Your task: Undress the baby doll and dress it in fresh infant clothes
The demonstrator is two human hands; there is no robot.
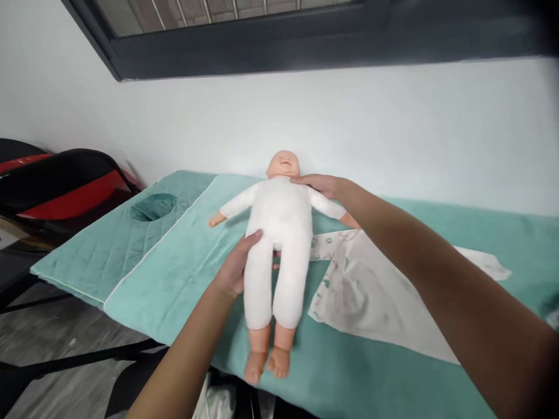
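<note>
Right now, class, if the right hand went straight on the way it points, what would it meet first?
The doll, most likely at its neck, under the chin. The right hand already touches its shoulder, pointing across; one view leaves the exact depth unclear.

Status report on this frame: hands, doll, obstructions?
Left hand gripping doll's upper thigh, fingertips visible between legs. Right hand at neck and shoulder, fingers hidden. Doll face-up. White garment beside it, partly covered by right forearm.

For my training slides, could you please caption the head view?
Left hand at hip, right hand at shoulder of a doll beside a white garment on a green cover.
</note>
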